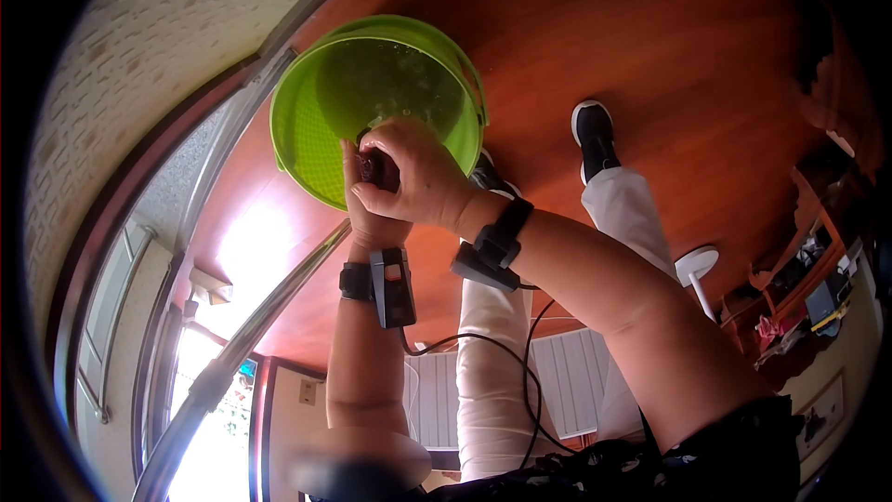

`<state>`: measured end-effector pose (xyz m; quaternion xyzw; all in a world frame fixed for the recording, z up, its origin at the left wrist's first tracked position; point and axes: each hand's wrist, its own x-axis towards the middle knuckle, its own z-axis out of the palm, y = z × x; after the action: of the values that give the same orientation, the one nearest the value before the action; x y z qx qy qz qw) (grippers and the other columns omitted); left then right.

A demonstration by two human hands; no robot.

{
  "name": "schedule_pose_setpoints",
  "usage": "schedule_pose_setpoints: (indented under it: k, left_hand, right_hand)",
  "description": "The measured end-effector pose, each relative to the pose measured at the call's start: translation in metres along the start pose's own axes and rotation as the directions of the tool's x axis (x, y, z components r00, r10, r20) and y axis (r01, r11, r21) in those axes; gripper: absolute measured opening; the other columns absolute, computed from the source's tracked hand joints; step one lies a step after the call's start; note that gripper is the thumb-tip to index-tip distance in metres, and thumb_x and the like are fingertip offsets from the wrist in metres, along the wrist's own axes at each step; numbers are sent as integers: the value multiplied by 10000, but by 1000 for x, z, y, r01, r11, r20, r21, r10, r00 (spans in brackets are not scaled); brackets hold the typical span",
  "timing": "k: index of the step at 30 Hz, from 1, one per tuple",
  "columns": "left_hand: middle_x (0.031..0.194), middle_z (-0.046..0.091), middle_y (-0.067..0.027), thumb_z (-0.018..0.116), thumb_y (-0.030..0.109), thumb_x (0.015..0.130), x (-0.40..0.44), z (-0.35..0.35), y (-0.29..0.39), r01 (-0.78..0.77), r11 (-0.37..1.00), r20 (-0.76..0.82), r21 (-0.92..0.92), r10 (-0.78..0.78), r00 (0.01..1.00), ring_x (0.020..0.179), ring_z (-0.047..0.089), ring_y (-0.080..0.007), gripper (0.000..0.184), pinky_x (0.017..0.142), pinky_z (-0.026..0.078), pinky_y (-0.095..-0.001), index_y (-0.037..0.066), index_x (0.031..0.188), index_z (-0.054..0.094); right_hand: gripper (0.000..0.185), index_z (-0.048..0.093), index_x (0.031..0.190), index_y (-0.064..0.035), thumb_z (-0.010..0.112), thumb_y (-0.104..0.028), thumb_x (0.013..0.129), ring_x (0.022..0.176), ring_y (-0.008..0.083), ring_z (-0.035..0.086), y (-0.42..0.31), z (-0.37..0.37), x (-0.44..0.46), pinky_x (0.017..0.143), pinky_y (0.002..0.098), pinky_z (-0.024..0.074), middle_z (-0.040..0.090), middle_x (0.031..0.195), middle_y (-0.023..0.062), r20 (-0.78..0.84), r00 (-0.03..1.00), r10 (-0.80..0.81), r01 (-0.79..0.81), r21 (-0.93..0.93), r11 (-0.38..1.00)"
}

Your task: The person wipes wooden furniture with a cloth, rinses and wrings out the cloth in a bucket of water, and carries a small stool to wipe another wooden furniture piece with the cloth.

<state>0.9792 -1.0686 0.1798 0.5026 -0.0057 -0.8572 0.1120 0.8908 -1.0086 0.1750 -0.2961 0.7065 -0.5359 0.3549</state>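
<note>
My right hand [416,165] is closed, its fingers wrapped round a dark maroon bundle that looks like wet, bunched cloth [373,169]. From below, my left hand [370,218] grips the same cloth, thumb pointing up along it; its other fingers are mostly hidden. Both hands are close together over the near rim of a bright green bucket [302,144]. Cloudy water with bubbles [386,84] shows inside the bucket. Whether the lower end of the cloth touches the water is hidden by my hands.
A shiny metal pole [269,307] slants from the lower left towards the bucket. Black cables [465,338] hang from the wrist devices. The bucket stands on a reddish-brown floor [697,65], with my shoe [595,135] nearby. A cluttered wooden shelf [790,270] is at right.
</note>
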Motion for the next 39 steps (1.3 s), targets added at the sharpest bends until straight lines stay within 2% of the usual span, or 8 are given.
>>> schedule_pose_setpoints:
  k: [11, 13, 15, 16, 17, 24, 30, 39]
  left_hand:
    - [951, 576, -75, 339, 314, 936, 12, -32, 4, -197, 943, 3, 268, 204, 979, 868, 539, -168, 299, 771, 439, -280, 76, 966, 518]
    - [877, 588, -63, 365, 347, 916, 18, -42, 6, -322, 178, 189, 930, 520, 833, 757, 557, -177, 316, 678, 460, -284, 76, 945, 527]
    - [826, 598, -49, 415, 349, 893, 20, -49, 10, -299, -13, 255, 954, 558, 790, 680, 565, -174, 323, 602, 465, -298, 59, 947, 546]
    - [830, 603, -47, 437, 307, 891, 6, -5, 10, -211, 735, -174, 644, 410, 895, 677, 578, -169, 301, 588, 471, -305, 37, 942, 560]
    - [884, 605, -59, 436, 329, 898, 8, -5, 13, -91, 878, -263, 469, 237, 935, 746, 584, -155, 346, 658, 480, -285, 17, 979, 562]
    - [1196, 489, -78, 377, 485, 910, 19, -23, 36, -38, 760, -451, 649, 425, 785, 1088, 500, -211, 528, 840, 459, -431, 77, 1244, 395]
    - [1139, 532, -106, 409, 440, 911, 26, -33, 38, -256, 794, -390, 551, 517, 762, 1026, 541, -244, 469, 856, 468, -415, 64, 1190, 447]
    - [1071, 559, -130, 459, 170, 853, 23, -18, 37, -4, 692, -371, 722, 392, 842, 951, 570, -241, 376, 791, 501, -331, -26, 1173, 470]
  right_hand:
    - [162, 512, 879, -35, 562, -53, 726, 728, 321, 531, -7, 9, 12, 669, 391, 449, 530, 806, 126, -29, 996, -78, 78, 4, 997]
    - [135, 521, 863, -27, 560, -55, 737, 740, 336, 546, -8, 10, 15, 657, 402, 451, 549, 806, 139, 21, 1000, -3, 4, -45, 999]
    - [96, 535, 814, -8, 554, -92, 773, 709, 361, 557, -5, 13, 22, 633, 419, 452, 564, 770, 165, -23, 996, 88, -87, 33, 996]
    - [196, 575, 780, -21, 503, -199, 821, 703, 357, 588, -3, 12, 27, 653, 424, 481, 601, 770, 179, 32, 958, 284, -284, 5, 959]
    - [360, 588, 728, -24, 427, -317, 861, 692, 369, 589, 5, 13, 35, 652, 439, 480, 609, 737, 195, 56, 913, 405, -405, -5, 914]
    - [371, 595, 829, -19, 581, -387, 781, 749, 346, 577, 29, -9, 41, 679, 398, 459, 600, 792, 191, 87, 811, 578, -565, -138, 814]
    - [276, 550, 894, -82, 647, -42, 639, 833, 323, 493, 35, -7, 33, 702, 411, 416, 493, 859, 131, 59, 998, 33, -11, -347, 938]
    - [302, 574, 907, -79, 706, -54, 637, 901, 293, 479, 29, -17, 23, 802, 392, 416, 482, 911, 116, 47, 999, 7, 8, -324, 946]
